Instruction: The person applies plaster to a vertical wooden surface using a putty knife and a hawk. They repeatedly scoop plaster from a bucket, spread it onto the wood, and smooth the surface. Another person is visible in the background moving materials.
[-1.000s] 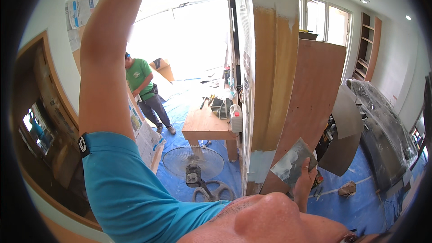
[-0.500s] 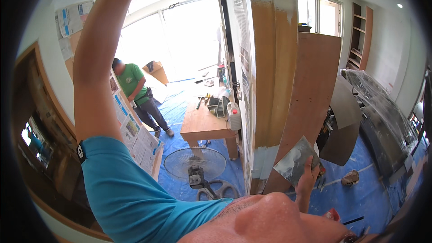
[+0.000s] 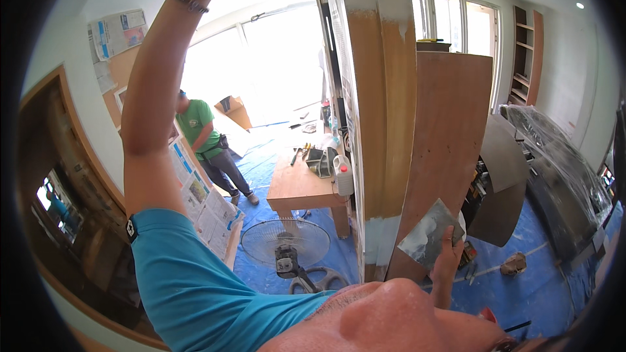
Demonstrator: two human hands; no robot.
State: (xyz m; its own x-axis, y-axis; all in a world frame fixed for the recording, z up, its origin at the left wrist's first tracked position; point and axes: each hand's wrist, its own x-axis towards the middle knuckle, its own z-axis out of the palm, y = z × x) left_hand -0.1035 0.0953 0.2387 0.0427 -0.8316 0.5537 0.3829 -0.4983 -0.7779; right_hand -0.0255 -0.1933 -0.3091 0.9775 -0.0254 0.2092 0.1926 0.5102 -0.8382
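A wooden table (image 3: 290,184) carries hand tools (image 3: 305,150); blue floor sheeting (image 3: 486,296) carries a fan (image 3: 285,257).

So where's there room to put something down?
On the wooden table, the front strip nearest the fan looks bare; behind it crowd tools, a dark bundle and the white jug. Small things clutter the floor beyond the right hand and its grey plate.

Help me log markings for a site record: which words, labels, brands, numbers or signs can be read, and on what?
None legible:
Newspaper sheet on the left wall: print too small.
Newspaper sheets on the slanted board: too small.
Green T-shirt: chest emblem too small.
Blue sleeve: black tag's white mark unreadable.
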